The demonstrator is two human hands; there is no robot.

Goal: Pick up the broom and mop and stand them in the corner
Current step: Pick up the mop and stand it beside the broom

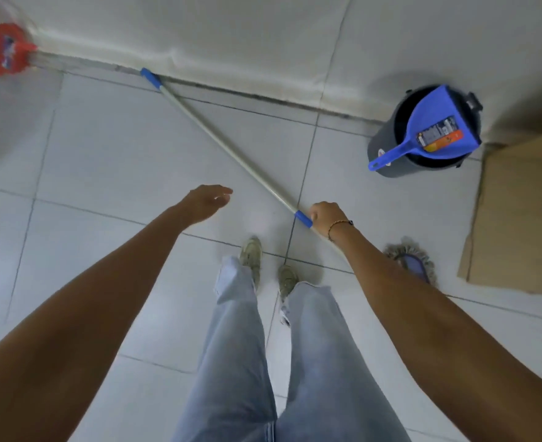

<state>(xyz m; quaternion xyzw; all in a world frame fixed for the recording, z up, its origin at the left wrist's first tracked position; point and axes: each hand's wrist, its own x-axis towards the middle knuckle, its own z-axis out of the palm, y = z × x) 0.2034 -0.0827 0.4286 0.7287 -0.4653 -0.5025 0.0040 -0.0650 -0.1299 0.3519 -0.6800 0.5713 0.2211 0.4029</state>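
Note:
The mop lies slanted across the white tiled floor. Its silver handle [231, 151] runs from a blue end cap at the wall's foot down to my right hand [325, 216], which is closed around it beside a blue collar. The grey fringed mop head [411, 255] shows just past my right forearm, which hides part of it. The broom's red head [8, 49] lies blurred at the far left against the wall, and its pale handle [59, 62] runs along the wall base. My left hand [207, 200] hovers above the floor with its fingers apart and holds nothing.
A dark bucket [387, 148] with a blue dustpan [438, 129] resting across it stands by the wall at the right. Flat cardboard [518, 224] covers the floor at the right edge. My legs and shoes [253, 253] are below the hands.

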